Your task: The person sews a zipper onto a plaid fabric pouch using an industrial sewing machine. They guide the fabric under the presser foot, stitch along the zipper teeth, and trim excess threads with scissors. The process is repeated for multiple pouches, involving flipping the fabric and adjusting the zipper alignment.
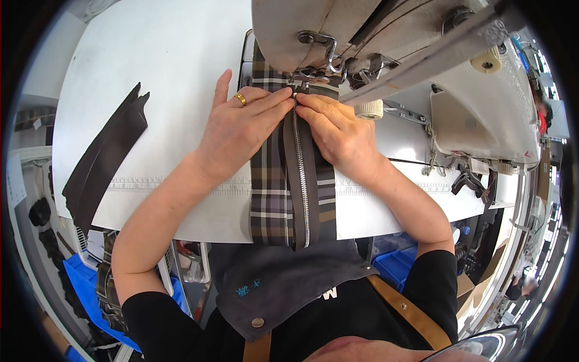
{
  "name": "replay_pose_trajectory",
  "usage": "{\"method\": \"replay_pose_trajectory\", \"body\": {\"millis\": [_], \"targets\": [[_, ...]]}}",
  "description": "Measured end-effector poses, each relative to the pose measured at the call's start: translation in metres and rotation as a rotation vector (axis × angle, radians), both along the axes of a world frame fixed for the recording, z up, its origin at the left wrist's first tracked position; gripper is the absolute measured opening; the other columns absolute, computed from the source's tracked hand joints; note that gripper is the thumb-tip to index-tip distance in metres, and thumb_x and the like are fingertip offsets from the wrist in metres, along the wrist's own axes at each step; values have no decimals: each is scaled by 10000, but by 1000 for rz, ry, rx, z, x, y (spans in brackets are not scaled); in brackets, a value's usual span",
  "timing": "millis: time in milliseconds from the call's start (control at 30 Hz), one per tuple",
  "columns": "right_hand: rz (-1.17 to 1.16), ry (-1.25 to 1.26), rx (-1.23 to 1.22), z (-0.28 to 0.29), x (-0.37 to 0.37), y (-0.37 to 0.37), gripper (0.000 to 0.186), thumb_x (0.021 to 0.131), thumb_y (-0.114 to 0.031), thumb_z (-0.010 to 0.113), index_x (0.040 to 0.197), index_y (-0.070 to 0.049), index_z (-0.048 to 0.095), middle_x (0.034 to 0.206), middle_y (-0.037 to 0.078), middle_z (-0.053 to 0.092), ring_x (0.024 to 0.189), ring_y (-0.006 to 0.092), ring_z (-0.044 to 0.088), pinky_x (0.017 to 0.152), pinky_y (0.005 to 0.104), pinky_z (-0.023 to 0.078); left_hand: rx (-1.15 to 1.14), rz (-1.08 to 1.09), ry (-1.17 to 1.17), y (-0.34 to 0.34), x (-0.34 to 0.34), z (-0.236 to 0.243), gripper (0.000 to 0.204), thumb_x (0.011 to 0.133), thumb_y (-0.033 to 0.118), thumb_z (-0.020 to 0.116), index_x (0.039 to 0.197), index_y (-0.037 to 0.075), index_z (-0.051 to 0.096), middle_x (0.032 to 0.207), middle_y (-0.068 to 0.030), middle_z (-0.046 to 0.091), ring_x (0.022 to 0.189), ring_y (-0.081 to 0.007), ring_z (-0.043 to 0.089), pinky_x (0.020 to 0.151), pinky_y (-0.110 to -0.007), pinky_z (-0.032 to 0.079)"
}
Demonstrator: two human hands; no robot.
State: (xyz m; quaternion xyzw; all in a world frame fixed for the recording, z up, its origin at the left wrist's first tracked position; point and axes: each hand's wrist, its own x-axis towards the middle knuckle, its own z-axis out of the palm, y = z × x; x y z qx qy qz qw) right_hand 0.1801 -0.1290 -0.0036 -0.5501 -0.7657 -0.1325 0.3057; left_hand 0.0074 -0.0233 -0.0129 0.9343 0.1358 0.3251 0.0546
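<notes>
A strip of plaid fabric (269, 199) in brown, grey and white runs from the sewing machine (313, 42) down over the table's near edge. Along its middle lies a dark zipper (301, 175) with silver metal teeth. My left hand (241, 120) pinches the zipper's far end from the left, thumb stretched out and a gold ring on one finger. From the right, my right hand (338, 130) presses its fingertips together on the same end. Both sets of fingertips rest just in front of the presser foot (300, 83). The needle is too small to make out.
Dark fabric pieces (108, 157) lie on the white table (157, 72) at left. A printed ruler scale (139, 183) crosses the tabletop. Blue bins (395, 265) sit below the near edge on both sides. A pale round knob (369, 109) sticks out near my right hand.
</notes>
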Motion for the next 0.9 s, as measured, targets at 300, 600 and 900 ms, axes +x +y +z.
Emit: {"method": "replay_pose_trajectory", "body": {"millis": [300,600,900], "targets": [[-19,-26,5,0,-2,1,216,705,-55,642,918,-23,659,992,76,670,746,214,649,622,300,528,8,0,4,-1,-1,1,235,771,138,666,1003,105,679,1047,62,661,870,-85,568,1073,-466,231],[-44,-60,-49,4,-2,-1,243,707,-42,631,949,-24,643,1009,79,662,745,232,638,654,312,520,-27,-25,63,-1,-1,5,281,769,109,654,1049,84,661,1100,38,646,919,-113,555,1040,-480,269],[-24,42,-206,16,-3,-5,261,775,-149,674,997,-21,625,1080,86,638,858,267,627,732,343,510,-25,-40,44,0,-2,-2,249,778,100,613,1023,86,658,1126,10,638,1003,-173,543,1036,-548,258]]}}
